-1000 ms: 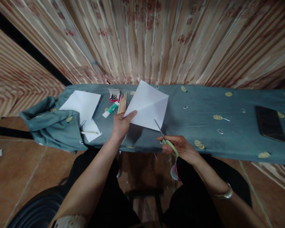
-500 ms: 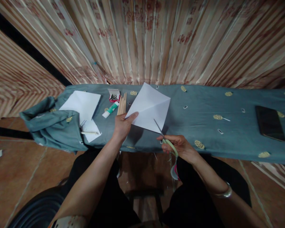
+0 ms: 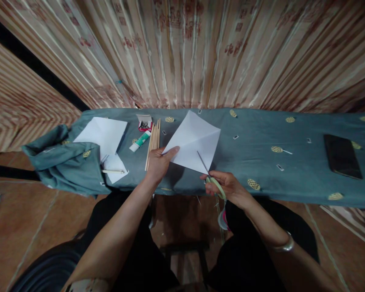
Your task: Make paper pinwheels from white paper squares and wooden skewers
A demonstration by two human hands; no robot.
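The paper (image 3: pixel 197 136) could flop or wobble, because the fingers of the left hand (image 3: pixel 158 164) pinch it only at its left corner. Then the scissors (image 3: pixel 218 187) could snip crooked. The fingers of the right hand (image 3: pixel 231 188) are wrapped around the handles. I can't tell if paper is between the blades. A bump from the left hand could roll the sticks (image 3: pixel 154 138) away.

The paper is up over the bench (image 3: pixel 264 134), between its back and front edges. It is white and four-sided, tipped like a kite, with a faint fold line across.
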